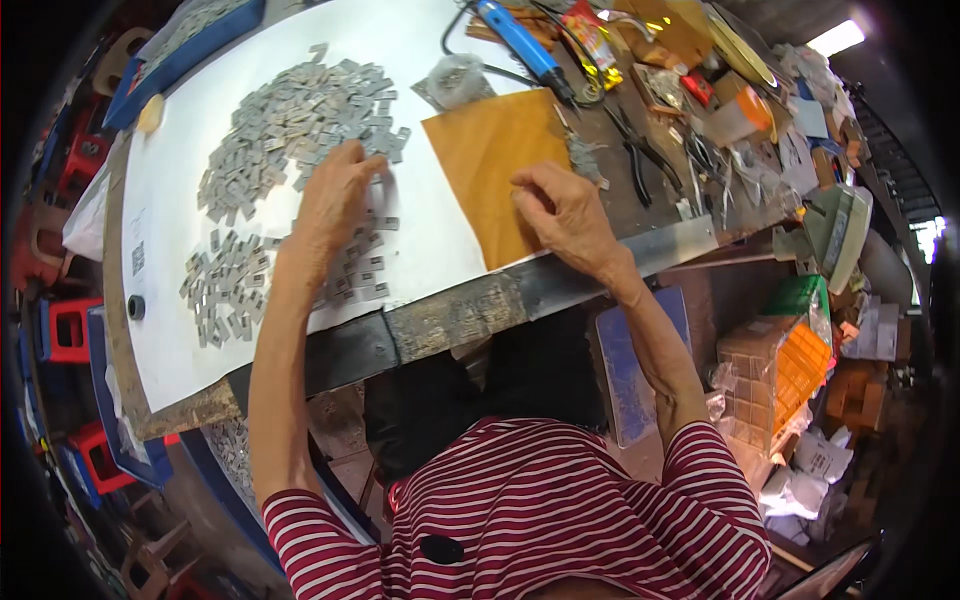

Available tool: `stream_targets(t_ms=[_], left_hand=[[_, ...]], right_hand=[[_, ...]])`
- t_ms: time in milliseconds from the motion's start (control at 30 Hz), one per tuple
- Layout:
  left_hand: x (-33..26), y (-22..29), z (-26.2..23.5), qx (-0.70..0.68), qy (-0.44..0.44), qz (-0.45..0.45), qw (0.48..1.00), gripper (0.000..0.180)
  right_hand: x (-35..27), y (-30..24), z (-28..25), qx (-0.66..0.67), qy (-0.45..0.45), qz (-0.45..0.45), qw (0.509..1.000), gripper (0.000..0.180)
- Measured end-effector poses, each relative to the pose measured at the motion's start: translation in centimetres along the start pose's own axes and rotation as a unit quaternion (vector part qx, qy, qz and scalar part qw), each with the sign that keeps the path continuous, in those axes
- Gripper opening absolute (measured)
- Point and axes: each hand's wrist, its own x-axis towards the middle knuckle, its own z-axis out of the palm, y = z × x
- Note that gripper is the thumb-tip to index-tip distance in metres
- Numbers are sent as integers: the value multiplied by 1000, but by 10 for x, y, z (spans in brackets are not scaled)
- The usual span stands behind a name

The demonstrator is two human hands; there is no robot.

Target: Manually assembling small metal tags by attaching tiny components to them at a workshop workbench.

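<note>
My left hand is over the white sheet, low among many small grey rectangular metal pieces. Its fingers are curled together at the near right edge of the big heap; whatever may be between them is hidden. A looser group of the same pieces lies to its left, and more pieces lie in rough rows beside the wrist. My right hand is at the right edge of a yellow-brown flat sheet. Thumb and fingers are bent inward, and I cannot see what they hold, if anything.
Pliers with black handles, a blue cylindrical tool with a cable and a clear plastic roll lie beyond my right hand. Blue trays stand far left. An orange basket is below right. The table's front edge is worn.
</note>
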Motion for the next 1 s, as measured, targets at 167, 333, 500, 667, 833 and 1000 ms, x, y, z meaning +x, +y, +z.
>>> stream_targets(t_ms=[167, 333, 500, 667, 833, 1000], left_hand=[[3, 0, 3, 12, 6, 22, 1000, 17], [4, 2, 5, -14, 12, 35, 999, 16], [1, 22, 0, -98, 137, 30, 985, 15], [-18, 75, -23, -280, 104, -140, 944, 13], [-55, 103, -27, -394, 80, -200, 894, 24], [-73, 114, -19, -441, 48, -231, 866, 29]], right_hand=[[-10, 23, -30, -39, 1, 69, 997, 10], [-24, 35, -26, -59, -34, 40, 997, 9], [-24, 25, -12, -50, -27, 5, 998, 6], [-24, 29, -2, -79, -18, -36, 996, 6], [-23, 30, 0, -128, -36, -79, 988, 9], [-18, 30, 1, -176, -68, -127, 974, 11]])
